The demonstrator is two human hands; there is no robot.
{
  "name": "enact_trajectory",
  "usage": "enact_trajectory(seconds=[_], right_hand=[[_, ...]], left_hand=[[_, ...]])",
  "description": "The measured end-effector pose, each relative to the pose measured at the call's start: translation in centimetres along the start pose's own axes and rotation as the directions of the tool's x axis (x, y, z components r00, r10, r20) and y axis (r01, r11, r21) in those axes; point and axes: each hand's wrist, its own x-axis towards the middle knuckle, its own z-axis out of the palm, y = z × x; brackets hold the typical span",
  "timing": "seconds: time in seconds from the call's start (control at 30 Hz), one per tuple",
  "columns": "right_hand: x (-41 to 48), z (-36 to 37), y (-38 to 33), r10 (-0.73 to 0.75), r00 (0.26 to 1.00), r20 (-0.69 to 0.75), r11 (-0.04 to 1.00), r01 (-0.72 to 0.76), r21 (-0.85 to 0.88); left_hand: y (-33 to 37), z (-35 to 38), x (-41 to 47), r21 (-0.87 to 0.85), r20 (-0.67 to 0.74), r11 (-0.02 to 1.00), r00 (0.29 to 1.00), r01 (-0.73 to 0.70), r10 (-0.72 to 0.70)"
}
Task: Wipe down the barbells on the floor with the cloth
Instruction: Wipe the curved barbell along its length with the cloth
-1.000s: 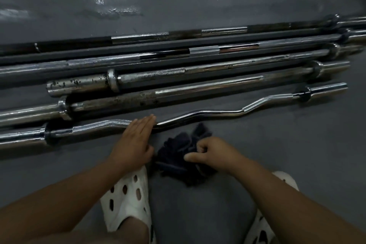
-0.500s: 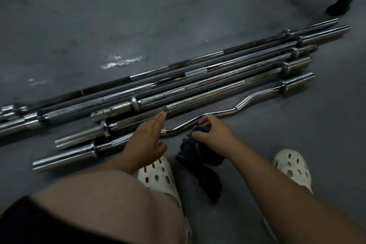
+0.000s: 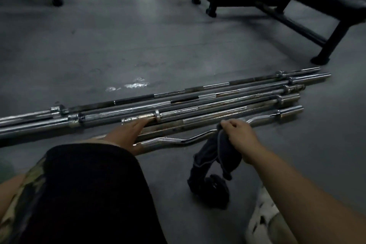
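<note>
While the right hand [image 3: 238, 136] grips a dark cloth [image 3: 215, 156] beside the curl bar [image 3: 198, 139], the left hand [image 3: 126, 134] lies flat, fingers straight, across the bars [image 3: 198, 103].

The longer barbells [image 3: 206, 96] run off the left edge; the white shoe [image 3: 261, 220] is blurred.

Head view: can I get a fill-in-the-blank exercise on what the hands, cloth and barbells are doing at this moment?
1. The right hand pinches a dark ____ that hangs down.
2. The left hand rests, fingers straight, on the ____.
3. The barbell nearest the person is ____; the others are straight.
Missing words: cloth; barbells; curved.
</note>
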Motion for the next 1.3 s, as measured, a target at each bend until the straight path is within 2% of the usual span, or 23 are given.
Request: enact_trajectory(seconds=[0.07,0.13,0.27,0.37,0.43,0.5,0.57,0.67,0.73,0.8,0.83,0.87,0.93,0.97,1.0,1.03,1.07,1.1,1.13,1.17,1.2,1.23,1.3], right_hand=[[1.4,1.1,-0.9,0.066,0.998,0.007,0.997,-0.066,0.045],[3.0,3.1,-0.8,0.171,0.982,0.077,0.976,-0.18,0.125],[6.3,8.5,2.6,0.339,0.922,0.189,0.921,-0.366,0.131],[8.4,11.3,5.9,0.377,0.89,0.256,0.895,-0.421,0.144],[10.1,12.1,8.2,0.353,0.915,0.197,0.919,-0.379,0.109],[11.6,12.5,10.7,0.32,0.946,0.056,0.947,-0.321,0.013],[12.8,13.6,12.9,0.322,0.943,-0.085,0.942,-0.328,-0.076],[12.1,19.4,13.0,0.343,0.919,-0.196,0.929,-0.362,-0.07],[10.1,24.8,10.9,0.172,0.961,-0.218,0.951,-0.22,-0.216],[7.8,28.6,9.1,-0.034,0.999,-0.038,0.923,0.017,-0.384],[7.6,28.9,8.6,-0.117,0.989,0.085,0.898,0.142,-0.417],[8.2,28.2,8.5,-0.202,0.959,0.201,0.866,0.27,-0.42],[10.4,24.6,10.2,-0.357,0.856,0.375,0.741,0.504,-0.444],[11.6,22.3,11.8,-0.383,0.832,0.4,0.687,0.547,-0.479],[13.0,19.9,13.7,-0.36,0.867,0.345,0.681,0.497,-0.538],[14.2,17.6,15.2,-0.281,0.938,0.203,0.724,0.346,-0.597],[15.0,16.0,16.1,-0.146,0.989,0.017,0.797,0.127,-0.59],[15.0,15.8,16.4,0.004,0.988,-0.155,0.845,-0.086,-0.527],[14.4,17.2,15.6,0.119,0.965,-0.236,0.868,-0.216,-0.447],[13.1,19.5,14.4,0.133,0.968,-0.211,0.872,-0.215,-0.44],[11.2,21.9,12.9,0.08,0.99,-0.12,0.883,-0.126,-0.451],[9.3,24.2,11.5,0.0,1.0,0.013,0.893,0.005,-0.451],[6.4,26.0,9.7,-0.123,0.94,0.318,0.895,0.243,-0.373]], left_hand=[[-1.5,1.1,-0.6,0.001,-0.004,0.999,0.999,0.045,-0.045],[-2.9,2.6,-0.6,-0.028,0.007,0.997,0.997,0.075,-0.074],[-5.0,5.9,1.5,-0.041,0.094,0.999,0.996,0.017,-0.013],[-5.2,8.1,3.7,-0.06,0.139,0.998,0.99,0.009,0.0],[-5.2,9.5,5.6,-0.074,0.182,0.997,0.983,0.006,0.008],[-5.4,11.2,7.5,-0.071,0.218,0.997,0.976,-0.004,0.019],[-5.6,12.9,8.9,-0.052,0.228,0.999,0.973,-0.005,0.017],[-5.8,15.3,9.5,0.02,0.235,1.0,0.972,-0.021,0.016],[-5.7,16.5,9.3,0.045,0.238,0.999,0.971,-0.012,0.001],[-5.6,17.1,9.1,0.019,0.213,1.0,0.977,0.007,-0.01],[-5.7,17.2,9.0,0.004,0.2,1.0,0.98,0.02,-0.02],[-5.9,17.1,8.9,-0.002,0.192,1.0,0.981,0.03,-0.029],[-6.4,17.1,8.8,0.012,0.197,1.0,0.98,0.025,-0.027],[-6.6,17.2,8.8,0.016,0.208,1.0,0.978,0.016,-0.019],[-6.6,17.3,8.9,0.014,0.215,1.0,0.976,0.01,-0.013],[-6.5,17.4,9.0,0.011,0.214,1.0,0.977,0.012,-0.014],[-6.4,17.6,9.0,0.01,0.206,1.0,0.978,0.024,-0.025],[-6.2,17.9,9.1,0.013,0.198,0.999,0.979,0.037,-0.039],[-6.1,18.1,9.2,0.021,0.193,0.999,0.98,0.046,-0.049],[-5.9,18.2,9.2,0.031,0.191,0.998,0.98,0.051,-0.056],[-5.9,18.2,9.3,0.036,0.188,0.998,0.98,0.056,-0.062],[-6.0,18.1,9.4,0.033,0.184,0.997,0.981,0.064,-0.069],[-6.2,17.8,9.7,0.018,0.174,0.997,0.981,0.079,-0.081]])
